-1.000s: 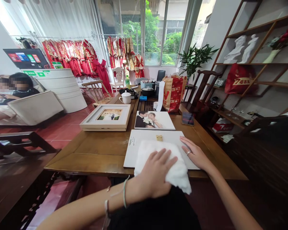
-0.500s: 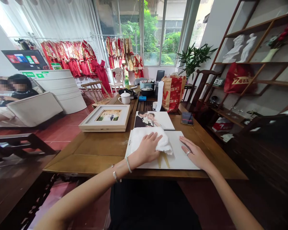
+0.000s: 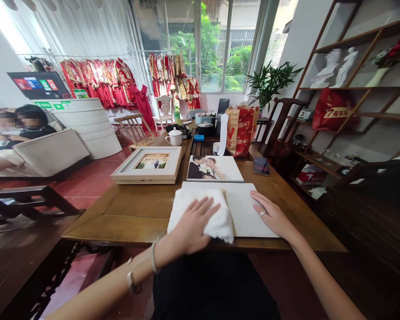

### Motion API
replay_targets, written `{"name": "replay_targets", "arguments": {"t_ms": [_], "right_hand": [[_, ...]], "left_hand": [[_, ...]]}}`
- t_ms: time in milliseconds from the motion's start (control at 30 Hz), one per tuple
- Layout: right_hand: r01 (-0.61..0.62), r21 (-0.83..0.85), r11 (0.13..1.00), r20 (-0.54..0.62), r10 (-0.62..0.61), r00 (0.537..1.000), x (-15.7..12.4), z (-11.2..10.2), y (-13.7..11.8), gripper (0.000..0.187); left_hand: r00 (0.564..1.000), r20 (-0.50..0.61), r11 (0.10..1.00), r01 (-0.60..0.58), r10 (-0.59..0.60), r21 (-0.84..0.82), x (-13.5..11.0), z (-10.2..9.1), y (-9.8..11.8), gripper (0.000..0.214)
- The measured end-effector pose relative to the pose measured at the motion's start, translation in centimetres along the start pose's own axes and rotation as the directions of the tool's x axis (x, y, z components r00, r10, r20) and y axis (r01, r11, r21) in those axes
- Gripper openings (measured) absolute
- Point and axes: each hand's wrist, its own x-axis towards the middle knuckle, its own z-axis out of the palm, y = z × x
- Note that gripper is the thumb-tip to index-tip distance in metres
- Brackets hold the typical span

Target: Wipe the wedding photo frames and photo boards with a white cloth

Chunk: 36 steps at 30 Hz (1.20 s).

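Head view: the cloth (image 3: 218,224) lies directly under the left hand (image 3: 194,222), over the left part of the white board (image 3: 253,222) on the table (image 3: 136,227).
Cloth: it reaches past the board's near edge; its right border runs beside a tan strip (image 3: 232,215).
Board: long axis side to side, across the person's front.
Left fingers: slightly spread, laid flat on the cloth, pinching nothing visible.
Right hand (image 3: 270,214): farther from the cloth, resting at the board's right edge, fingers extended and thumb apart.
Paper bag (image 3: 242,129): upright beyond the photo (image 3: 216,169); contents hidden.
Mug (image 3: 175,138): lid on, inside hidden.
Tub (image 3: 203,119): holds small items, too small to identify.
Vase (image 3: 377,78): holds flowers (image 3: 396,51).
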Motion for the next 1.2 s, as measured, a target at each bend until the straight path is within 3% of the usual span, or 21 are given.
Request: {"name": "replay_targets", "arguments": {"t_ms": [167,300,433,633,733,833,1033,1100,1200], "right_hand": [[0.003,0.007,1.0,-0.001,-0.003,1.0,0.1,0.3,-0.1,0.043],[-0.018,0.005,1.0,0.007,0.018,1.0,0.2,0.6,0.0,0.043],[-0.019,-0.002,1.0,0.004,0.019,1.0,0.1,0.6,-0.2,0.043],[0.006,0.0,1.0,-0.008,-0.006,1.0,0.1,1.0,-0.2,0.042],[0.008,-0.002,1.0,-0.016,-0.008,1.0,0.0,1.2,-0.3,0.042],[0.006,-0.012,1.0,-0.009,-0.006,1.0,0.0,1.2,-0.5,0.042],[0.012,0.0,1.0,-0.01,-0.012,1.0,0.1,1.2,-0.5,0.042],[0.006,0.001,1.0,-0.008,-0.006,1.0,0.2,1.2,-0.4,0.042],[-0.005,-0.001,1.0,0.001,0.005,1.0,0.2,1.1,-0.1,0.043]], "left_hand": [[0.991,-0.133,0.991,0.021,-0.003,0.134,4.5,0.4,-4.9,0.072],[0.985,-0.161,0.975,0.087,-0.054,0.206,4.8,0.4,-6.3,0.066],[0.995,-0.087,0.976,0.073,-0.056,0.204,2.2,0.0,-4.8,0.071],[0.991,0.088,0.986,0.082,-0.096,0.144,-4.2,0.0,0.4,0.098],[0.991,0.1,0.988,0.075,-0.089,0.136,-5.2,-0.3,0.5,0.096],[0.996,0.03,0.983,0.076,-0.082,0.168,-3.5,-0.9,-1.9,0.083],[0.99,-0.059,0.958,0.136,-0.125,0.254,2.7,-1.2,-7.2,0.058],[0.989,-0.064,0.957,0.143,-0.13,0.253,3.4,-1.0,-7.6,0.056],[0.99,-0.052,0.958,0.138,-0.129,0.25,2.4,-0.7,-6.7,0.061]]}}
